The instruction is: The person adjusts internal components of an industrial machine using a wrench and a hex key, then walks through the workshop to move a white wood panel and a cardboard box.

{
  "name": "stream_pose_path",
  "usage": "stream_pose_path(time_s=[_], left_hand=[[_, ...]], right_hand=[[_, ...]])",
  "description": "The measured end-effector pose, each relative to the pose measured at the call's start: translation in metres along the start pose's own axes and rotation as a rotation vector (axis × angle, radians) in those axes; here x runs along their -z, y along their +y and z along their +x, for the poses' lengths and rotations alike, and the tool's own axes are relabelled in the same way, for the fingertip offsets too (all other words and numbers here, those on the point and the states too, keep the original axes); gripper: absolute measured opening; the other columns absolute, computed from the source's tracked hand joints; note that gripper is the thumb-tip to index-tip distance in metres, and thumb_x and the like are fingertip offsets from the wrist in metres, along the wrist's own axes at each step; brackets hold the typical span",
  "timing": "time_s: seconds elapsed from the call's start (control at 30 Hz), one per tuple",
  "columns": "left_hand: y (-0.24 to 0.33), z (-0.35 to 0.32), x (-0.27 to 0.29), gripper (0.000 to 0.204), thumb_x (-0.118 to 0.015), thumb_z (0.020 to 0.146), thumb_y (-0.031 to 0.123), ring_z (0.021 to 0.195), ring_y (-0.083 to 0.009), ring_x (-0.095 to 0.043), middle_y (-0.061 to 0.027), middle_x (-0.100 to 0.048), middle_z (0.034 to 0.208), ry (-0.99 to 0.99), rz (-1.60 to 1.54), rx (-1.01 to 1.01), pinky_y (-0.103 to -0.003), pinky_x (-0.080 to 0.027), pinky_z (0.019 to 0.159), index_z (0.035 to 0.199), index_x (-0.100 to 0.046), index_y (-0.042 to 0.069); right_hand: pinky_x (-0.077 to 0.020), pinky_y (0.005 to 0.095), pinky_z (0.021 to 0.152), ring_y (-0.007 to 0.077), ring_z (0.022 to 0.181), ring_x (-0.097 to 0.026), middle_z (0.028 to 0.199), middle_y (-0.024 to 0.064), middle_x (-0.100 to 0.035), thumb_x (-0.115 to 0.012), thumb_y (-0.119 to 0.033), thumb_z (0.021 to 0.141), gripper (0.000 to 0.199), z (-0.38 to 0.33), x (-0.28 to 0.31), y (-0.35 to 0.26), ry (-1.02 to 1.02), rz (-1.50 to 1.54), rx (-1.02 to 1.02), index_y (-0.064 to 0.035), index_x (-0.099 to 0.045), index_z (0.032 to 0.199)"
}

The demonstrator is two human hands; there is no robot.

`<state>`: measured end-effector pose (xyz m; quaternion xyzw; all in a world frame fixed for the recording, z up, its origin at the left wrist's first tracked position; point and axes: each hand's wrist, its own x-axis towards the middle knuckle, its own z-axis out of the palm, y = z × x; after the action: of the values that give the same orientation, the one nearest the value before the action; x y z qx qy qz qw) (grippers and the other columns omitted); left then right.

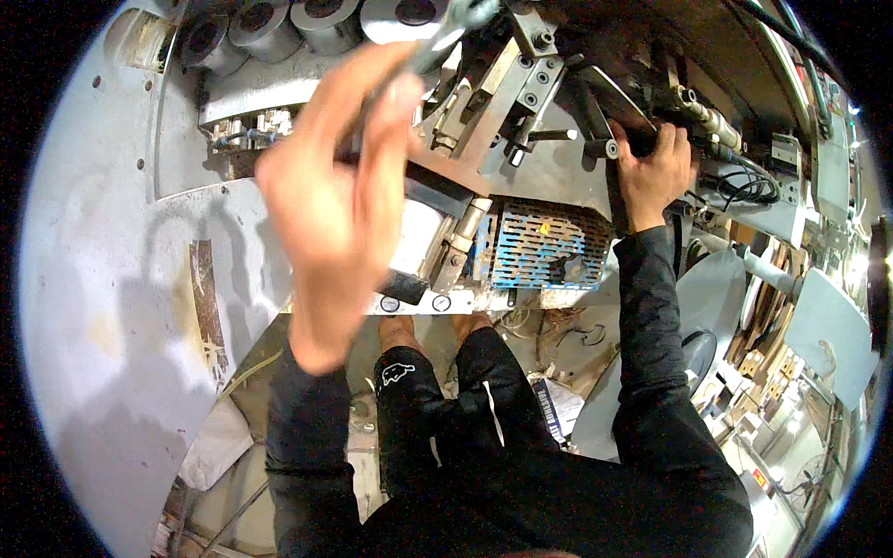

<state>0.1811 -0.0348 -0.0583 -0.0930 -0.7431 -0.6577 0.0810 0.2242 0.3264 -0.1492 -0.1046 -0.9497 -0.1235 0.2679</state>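
Observation:
Raised over the machine, my left hand (339,200) is blurred by motion, its fingers closed around a metal wrench (445,39). The wrench's shiny end points up and away to the right; most of its handle is hidden in the fingers. On the far right side, my right hand (657,175) curls over a dark metal machine part (642,139), and its palm side cannot be seen. Just left of it sits a dark cylindrical rod end (603,148). Between the hands stands a steel bracket (538,82) with several socket-head bolts.
Several grey metal cylinders (263,28) line the far left. Below the bracket is a slotted blue, rusty grille (549,246). A pale metal panel (102,270) rises at left. Black coiled cables (749,189) hang at right, and a white-and-blue package (561,409) lies by my legs.

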Motion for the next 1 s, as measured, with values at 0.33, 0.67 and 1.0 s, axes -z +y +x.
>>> stream_pose_path(time_s=[0.33,0.67,1.0], left_hand=[[-0.026,0.080,0.009,0.026,-0.051,0.106,0.017,0.058,-0.0171,-0.060,-0.0108,-0.066,0.073,-0.172,0.302,-0.216,-0.033,-0.048,0.053,0.119,-0.067,0.000],[-0.046,0.093,0.016,0.020,-0.058,0.105,0.015,0.055,-0.0254,-0.062,-0.0154,-0.066,0.070,-0.289,0.205,-0.372,-0.038,-0.047,0.051,0.103,-0.066,-0.003],[-0.060,0.100,-0.002,0.019,-0.066,0.099,0.013,0.054,-0.0247,-0.060,-0.0188,-0.066,0.072,-0.207,0.248,-0.561,-0.035,-0.048,0.052,0.100,-0.067,-0.006]], right_hand=[[-0.0469,0.0494,0.081,0.0373,0.102,-0.061,0.110,0.0140,-0.061,-0.080,-0.043,0.080,0.054,-0.008,0.003,0.007,-0.051,0.004,0.086,-0.0081,-0.059,0.116],[-0.0477,0.0504,0.079,0.0415,0.102,-0.061,0.110,0.0166,-0.059,-0.081,-0.041,0.081,0.058,-0.007,0.004,0.012,-0.102,-0.029,0.115,-0.0036,-0.056,0.118],[-0.0472,0.0521,0.077,0.0434,0.098,-0.060,0.106,0.0183,-0.057,-0.082,-0.047,0.078,0.063,-0.006,0.002,0.007,-0.038,-0.050,0.123,-0.0036,-0.054,0.115]])
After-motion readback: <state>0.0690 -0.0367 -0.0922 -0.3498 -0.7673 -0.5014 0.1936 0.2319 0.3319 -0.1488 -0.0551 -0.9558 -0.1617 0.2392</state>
